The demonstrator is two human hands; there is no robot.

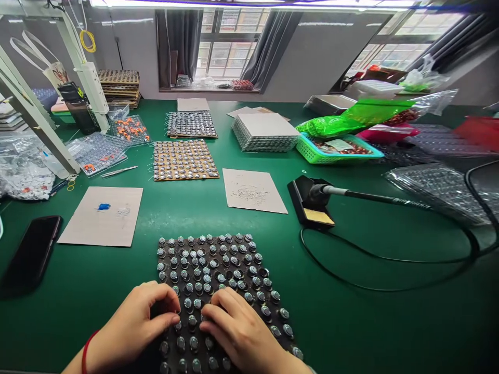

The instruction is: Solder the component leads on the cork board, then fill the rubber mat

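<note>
In front of me lies a dark board (pixel 179 332) set with rows of small round silver components (pixel 194 343), each in its own hole. My left hand (pixel 134 322) is at the board's left edge, thumb and index fingertip closed round one of these components. My right hand (pixel 237 327) reaches over the middle of the board, its thumb and fingers closed at another component, which they mostly cover. Several components under the right palm are hidden.
A soldering iron (pixel 323 190) rests in its stand at right, its cable looping over the green table. Cardboard sheets (pixel 97 228) with blue pieces and thin wires (pixel 249 195), a phone (pixel 33 252), tweezers (pixel 119 171), filled boards (pixel 185 160) and a green basket (pixel 312 151) surround the work.
</note>
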